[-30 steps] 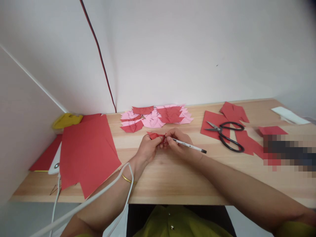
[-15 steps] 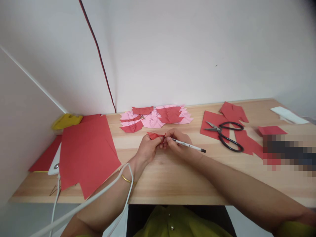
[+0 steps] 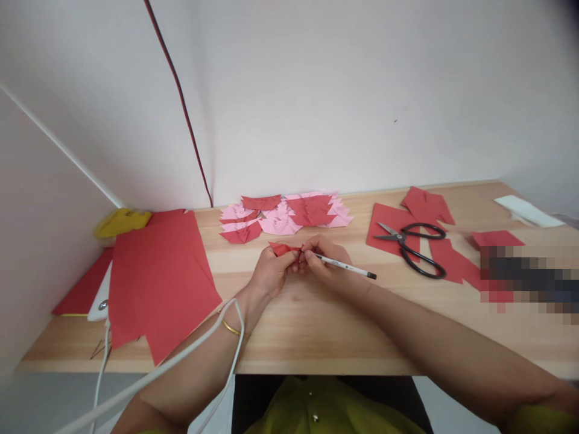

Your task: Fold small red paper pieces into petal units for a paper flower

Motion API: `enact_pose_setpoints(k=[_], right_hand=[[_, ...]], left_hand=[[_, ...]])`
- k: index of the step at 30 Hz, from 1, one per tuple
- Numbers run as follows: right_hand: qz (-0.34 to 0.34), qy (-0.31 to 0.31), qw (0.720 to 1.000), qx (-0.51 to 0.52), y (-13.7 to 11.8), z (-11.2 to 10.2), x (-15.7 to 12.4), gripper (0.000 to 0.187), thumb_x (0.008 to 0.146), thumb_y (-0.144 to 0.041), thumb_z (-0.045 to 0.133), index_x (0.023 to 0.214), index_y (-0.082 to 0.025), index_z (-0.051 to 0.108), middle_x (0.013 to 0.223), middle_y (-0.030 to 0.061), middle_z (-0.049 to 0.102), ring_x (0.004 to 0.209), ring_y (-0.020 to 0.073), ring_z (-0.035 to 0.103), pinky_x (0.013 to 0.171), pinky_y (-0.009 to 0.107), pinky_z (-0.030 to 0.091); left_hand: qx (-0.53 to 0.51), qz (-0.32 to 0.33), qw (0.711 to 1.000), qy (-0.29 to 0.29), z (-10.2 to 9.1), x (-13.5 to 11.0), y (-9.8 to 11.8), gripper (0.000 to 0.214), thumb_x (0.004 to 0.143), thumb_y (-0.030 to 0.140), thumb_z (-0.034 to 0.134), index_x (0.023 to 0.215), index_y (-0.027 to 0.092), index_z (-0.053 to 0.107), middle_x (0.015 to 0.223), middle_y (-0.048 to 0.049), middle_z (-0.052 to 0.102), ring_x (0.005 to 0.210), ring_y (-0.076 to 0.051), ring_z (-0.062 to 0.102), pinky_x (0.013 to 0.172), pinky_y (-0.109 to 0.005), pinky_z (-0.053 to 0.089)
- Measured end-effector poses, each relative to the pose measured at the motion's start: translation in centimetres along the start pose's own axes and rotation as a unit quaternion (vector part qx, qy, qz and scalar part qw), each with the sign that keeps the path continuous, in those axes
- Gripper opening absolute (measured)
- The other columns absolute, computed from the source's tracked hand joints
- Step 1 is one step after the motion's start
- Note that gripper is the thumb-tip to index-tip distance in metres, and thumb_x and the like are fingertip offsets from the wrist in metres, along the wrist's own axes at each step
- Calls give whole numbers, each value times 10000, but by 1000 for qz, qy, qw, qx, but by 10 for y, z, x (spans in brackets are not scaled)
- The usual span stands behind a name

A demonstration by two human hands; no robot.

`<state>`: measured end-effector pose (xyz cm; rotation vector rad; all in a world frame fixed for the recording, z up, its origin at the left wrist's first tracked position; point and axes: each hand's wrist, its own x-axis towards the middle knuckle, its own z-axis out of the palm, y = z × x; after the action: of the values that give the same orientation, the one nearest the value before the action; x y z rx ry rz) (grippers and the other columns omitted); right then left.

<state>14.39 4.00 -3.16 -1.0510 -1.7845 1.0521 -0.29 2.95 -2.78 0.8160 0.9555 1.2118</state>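
Both hands meet at the middle of the wooden table [image 3: 289,331]. My left hand [image 3: 270,272] pinches a small folded red paper piece [image 3: 283,248] and holds it just above the tabletop. My right hand [image 3: 326,260] is closed around a white pen [image 3: 348,267] with a black cap. The pen's tip end is pressed against the red piece, between the fingers of both hands. Its capped end points right.
Folded red and pink paper pieces [image 3: 289,214] lie behind the hands near the wall. Large red sheets [image 3: 158,280] cover the left side. Black scissors [image 3: 414,242] rest on red offcuts [image 3: 429,208] at the right. A white cable [image 3: 149,374] crosses my left forearm.
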Motion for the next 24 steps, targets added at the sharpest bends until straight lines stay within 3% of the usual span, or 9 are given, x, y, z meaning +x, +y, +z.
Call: enact_pose_setpoints(k=[24], right_hand=[[-1,6,1000,12,-7,0,-1,73,877,-254,467,863,-213,526,710,3,677,644,132,651,618,247,522]], left_hand=[[-5,6,1000,-13,-1,0,-1,111,658,166,669,581,110,612,507,7,553,469,-90,495,512,-240,417]])
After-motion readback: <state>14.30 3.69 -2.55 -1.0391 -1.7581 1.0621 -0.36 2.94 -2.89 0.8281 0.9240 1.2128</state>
